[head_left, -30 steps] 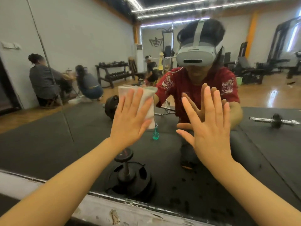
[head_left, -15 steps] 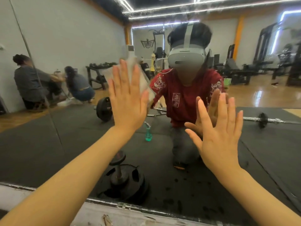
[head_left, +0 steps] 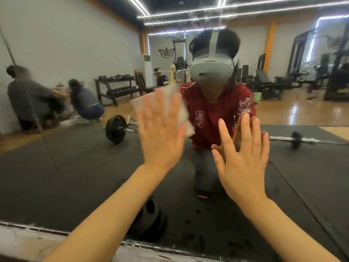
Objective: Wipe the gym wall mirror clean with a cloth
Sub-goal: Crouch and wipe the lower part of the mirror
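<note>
The wall mirror (head_left: 75, 167) fills the view and reflects the gym and me kneeling in a red shirt. My left hand (head_left: 162, 133) lies flat on the glass with its fingers spread, pressing a white cloth (head_left: 184, 114) against it; hand and cloth are motion-blurred. The cloth shows above and to the right of my fingers. My right hand (head_left: 243, 159) is planted palm-first on the glass to the right, fingers apart, holding nothing.
A worn white ledge (head_left: 22, 241) runs under the mirror. A vertical panel seam (head_left: 28, 103) crosses the glass at left. Dark spots (head_left: 198, 211) dot the lower glass. Reflected are a weight plate (head_left: 149, 218), a barbell (head_left: 115, 129) and crouching people (head_left: 37, 99).
My left hand swept the cloth up the glass, then back down and to the right, closer to my right hand. The right hand stayed flat on the mirror.
</note>
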`<state>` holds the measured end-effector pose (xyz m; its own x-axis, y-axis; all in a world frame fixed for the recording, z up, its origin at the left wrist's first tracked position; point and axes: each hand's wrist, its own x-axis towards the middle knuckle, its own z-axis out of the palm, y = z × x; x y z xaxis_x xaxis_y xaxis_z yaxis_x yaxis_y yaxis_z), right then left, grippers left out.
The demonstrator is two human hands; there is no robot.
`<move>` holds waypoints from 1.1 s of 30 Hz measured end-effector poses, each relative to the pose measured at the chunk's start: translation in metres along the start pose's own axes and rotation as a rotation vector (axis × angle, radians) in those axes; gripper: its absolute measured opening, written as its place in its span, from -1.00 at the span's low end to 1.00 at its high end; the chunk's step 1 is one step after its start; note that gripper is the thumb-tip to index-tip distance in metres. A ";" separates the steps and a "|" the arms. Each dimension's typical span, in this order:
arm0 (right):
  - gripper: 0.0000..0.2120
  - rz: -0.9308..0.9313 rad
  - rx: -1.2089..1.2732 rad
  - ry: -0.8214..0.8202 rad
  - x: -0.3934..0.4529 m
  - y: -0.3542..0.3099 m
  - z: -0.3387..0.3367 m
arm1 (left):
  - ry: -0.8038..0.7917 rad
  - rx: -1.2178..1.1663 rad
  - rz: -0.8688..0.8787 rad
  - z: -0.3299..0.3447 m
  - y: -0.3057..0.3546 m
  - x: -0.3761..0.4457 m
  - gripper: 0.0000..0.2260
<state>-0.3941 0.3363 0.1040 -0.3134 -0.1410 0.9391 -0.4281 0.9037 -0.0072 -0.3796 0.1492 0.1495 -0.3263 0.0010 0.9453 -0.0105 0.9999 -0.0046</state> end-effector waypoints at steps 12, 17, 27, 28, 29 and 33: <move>-0.43 0.002 0.001 -0.025 0.001 0.004 -0.005 | -0.060 -0.011 -0.225 -0.007 -0.082 -0.037 -0.44; -0.43 0.010 -0.005 -0.022 0.001 0.001 -0.003 | -0.001 -0.009 -0.009 -0.006 0.010 0.024 -0.45; -0.43 0.062 0.087 -0.041 0.003 0.018 -0.019 | -0.009 -0.009 -0.180 -0.035 -0.029 0.080 -0.45; -0.44 0.084 0.075 -0.040 0.002 0.021 -0.018 | 0.013 -0.027 -0.221 -0.036 -0.026 0.087 -0.45; -0.44 0.101 0.062 -0.045 0.002 0.024 -0.018 | 0.029 -0.027 -0.226 -0.035 -0.020 0.089 -0.44; -0.44 0.080 0.038 -0.042 -0.002 0.028 -0.014 | -0.029 0.017 0.041 -0.017 0.018 0.055 -0.45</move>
<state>-0.3940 0.3675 0.1070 -0.3833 -0.0864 0.9196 -0.4321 0.8967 -0.0958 -0.3819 0.1674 0.2066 -0.3543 0.0413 0.9342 -0.0124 0.9987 -0.0489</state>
